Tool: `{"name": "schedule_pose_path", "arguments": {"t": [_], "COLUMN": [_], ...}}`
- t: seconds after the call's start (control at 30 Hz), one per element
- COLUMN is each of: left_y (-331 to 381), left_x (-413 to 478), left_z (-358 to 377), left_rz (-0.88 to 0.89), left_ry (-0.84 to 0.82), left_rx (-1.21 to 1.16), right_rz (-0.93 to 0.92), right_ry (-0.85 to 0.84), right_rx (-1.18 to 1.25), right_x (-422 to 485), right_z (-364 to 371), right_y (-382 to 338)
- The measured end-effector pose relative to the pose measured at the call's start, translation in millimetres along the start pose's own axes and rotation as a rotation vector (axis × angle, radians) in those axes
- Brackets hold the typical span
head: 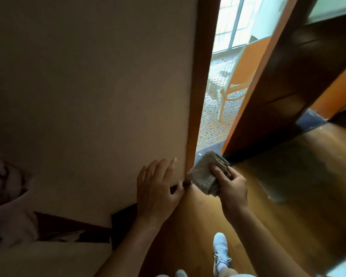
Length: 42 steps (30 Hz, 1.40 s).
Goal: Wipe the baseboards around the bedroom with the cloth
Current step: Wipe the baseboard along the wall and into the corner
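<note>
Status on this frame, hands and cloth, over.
Left grip open, flat on wall. Right grip holds folded cloth by door frame foot. Baseboard partly behind left grip.

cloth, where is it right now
In the head view the folded cloth sits low, right of centre, gripped by the right hand at the foot of the wooden door frame, just right of the left hand spread on the wall.

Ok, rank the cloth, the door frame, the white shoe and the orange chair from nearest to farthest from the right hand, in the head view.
1. cloth: gripped in the right hand.
2. door frame: its foot is just left of the cloth.
3. white shoe: on the floor, below the hand.
4. orange chair: outside, past the doorway.
</note>
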<state>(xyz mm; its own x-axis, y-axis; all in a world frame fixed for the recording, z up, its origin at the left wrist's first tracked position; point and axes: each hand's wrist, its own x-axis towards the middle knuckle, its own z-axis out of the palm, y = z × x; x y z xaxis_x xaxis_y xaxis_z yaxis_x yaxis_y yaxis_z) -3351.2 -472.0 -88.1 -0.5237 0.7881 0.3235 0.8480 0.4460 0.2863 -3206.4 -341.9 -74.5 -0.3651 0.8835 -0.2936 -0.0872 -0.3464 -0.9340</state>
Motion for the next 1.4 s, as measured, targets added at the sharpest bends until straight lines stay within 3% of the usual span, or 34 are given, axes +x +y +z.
{"name": "schedule_pose_path", "arguments": {"t": [0.27,0.5,0.77,1.07,1.4], "left_y": [95.8,185.2,315.6,471.7,574.4], "left_x": [7.7,27.7,81.3,149.0,210.9], "left_z": [24.6,68.9,139.0,210.1,270.2], "left_rz": [0.272,0.483,0.603,0.722,0.803], "left_ry": [-0.066,-0.096,-0.224,-0.245,-0.266], "left_rx": [-0.133,-0.194,-0.160,-0.208,-0.201], "right_rz": [-0.028,-0.107,-0.091,-0.086,-0.067], "right_ry": [0.403,0.637,0.753,0.813,0.861], "right_rx": [0.101,0.128,0.178,0.199,0.263], "right_x": [-20.2,-15.4,41.5,115.2,192.5], "right_z": [-109.7,-207.6,-321.9,-466.9,-557.2], "right_y": [-15.9,-43.4,-74.2,-129.6,-164.4]}}
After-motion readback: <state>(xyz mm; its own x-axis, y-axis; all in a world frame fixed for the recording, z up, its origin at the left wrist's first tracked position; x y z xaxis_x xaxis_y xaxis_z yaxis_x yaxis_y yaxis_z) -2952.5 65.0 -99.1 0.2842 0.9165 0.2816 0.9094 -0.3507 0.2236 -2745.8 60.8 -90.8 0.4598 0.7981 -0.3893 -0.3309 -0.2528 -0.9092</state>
